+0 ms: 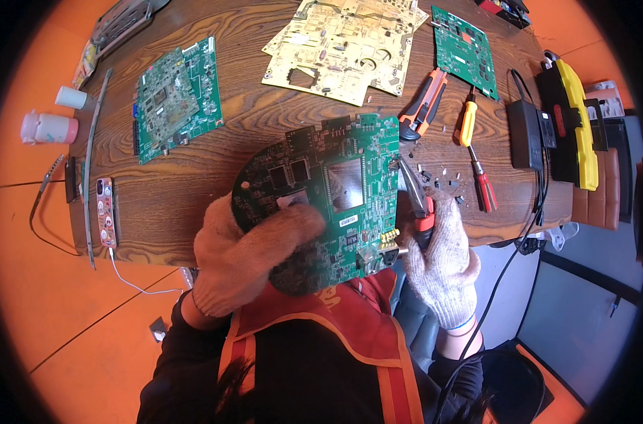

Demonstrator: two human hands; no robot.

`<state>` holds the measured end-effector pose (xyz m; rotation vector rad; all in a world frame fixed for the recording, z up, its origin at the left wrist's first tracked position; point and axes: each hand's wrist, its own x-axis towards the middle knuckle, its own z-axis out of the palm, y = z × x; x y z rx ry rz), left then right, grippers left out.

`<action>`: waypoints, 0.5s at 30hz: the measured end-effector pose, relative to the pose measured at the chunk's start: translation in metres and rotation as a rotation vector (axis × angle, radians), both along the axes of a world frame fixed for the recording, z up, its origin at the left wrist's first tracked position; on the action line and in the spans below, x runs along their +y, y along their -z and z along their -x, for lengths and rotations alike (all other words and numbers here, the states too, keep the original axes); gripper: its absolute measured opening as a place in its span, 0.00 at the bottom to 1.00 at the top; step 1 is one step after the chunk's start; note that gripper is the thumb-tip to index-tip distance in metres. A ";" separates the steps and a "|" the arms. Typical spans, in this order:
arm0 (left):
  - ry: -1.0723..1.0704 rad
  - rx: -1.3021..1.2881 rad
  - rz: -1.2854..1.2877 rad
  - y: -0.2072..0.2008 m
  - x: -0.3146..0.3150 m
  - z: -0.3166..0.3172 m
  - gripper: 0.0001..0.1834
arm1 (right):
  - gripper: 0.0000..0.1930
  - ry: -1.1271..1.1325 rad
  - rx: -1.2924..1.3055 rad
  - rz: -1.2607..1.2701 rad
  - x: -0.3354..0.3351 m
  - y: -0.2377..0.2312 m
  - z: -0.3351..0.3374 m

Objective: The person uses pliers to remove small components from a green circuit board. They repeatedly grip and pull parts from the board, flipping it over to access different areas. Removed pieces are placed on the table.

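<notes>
A dark green circuit board (381, 177), rounded on its left side, is held up in front of my chest, over the table's near edge. My left hand (240, 254), in a knitted work glove, grips its left side with the fingers lying across the face. My right hand (445, 261), gloved too, is closed around red-handled pliers (414, 189). The plier jaws are at the board's right edge, close to small parts there; whether they clamp one is too small to tell. Yellow and metal connectors (379, 247) stand on the board's lower right corner.
Small broken-off parts (438, 177) litter the wooden table (166, 205) beside the pliers. Beyond lie an orange-black utility knife (426, 102), yellow screwdriver (468, 126), red screwdriver (484, 189), tan boards (335, 49) and green boards (205, 92). A black power adapter (525, 134) trails cables rightward; a phone (106, 212) lies left.
</notes>
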<state>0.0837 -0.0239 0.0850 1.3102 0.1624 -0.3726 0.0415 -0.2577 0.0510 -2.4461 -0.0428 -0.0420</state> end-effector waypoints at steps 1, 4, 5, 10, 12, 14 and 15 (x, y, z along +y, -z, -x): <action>0.003 0.011 0.034 0.000 0.000 0.000 0.07 | 0.22 0.006 0.009 -0.027 -0.002 0.000 -0.001; -0.003 0.031 0.115 -0.001 0.001 0.000 0.07 | 0.28 0.011 -0.201 0.088 -0.009 0.000 -0.006; -0.015 0.030 0.127 -0.002 0.001 0.000 0.07 | 0.30 0.010 -0.273 0.197 -0.012 0.000 -0.008; -0.012 0.035 0.087 -0.002 0.002 0.001 0.08 | 0.31 0.015 -0.334 0.363 -0.019 -0.003 -0.012; -0.007 0.019 0.102 -0.002 0.002 0.001 0.09 | 0.31 0.027 -0.368 0.402 -0.020 -0.005 -0.013; -0.013 0.019 0.091 -0.001 0.001 0.000 0.09 | 0.31 0.023 -0.359 0.429 -0.021 -0.006 -0.014; -0.022 0.015 0.092 -0.001 0.001 0.000 0.09 | 0.31 0.025 -0.354 0.448 -0.021 -0.006 -0.015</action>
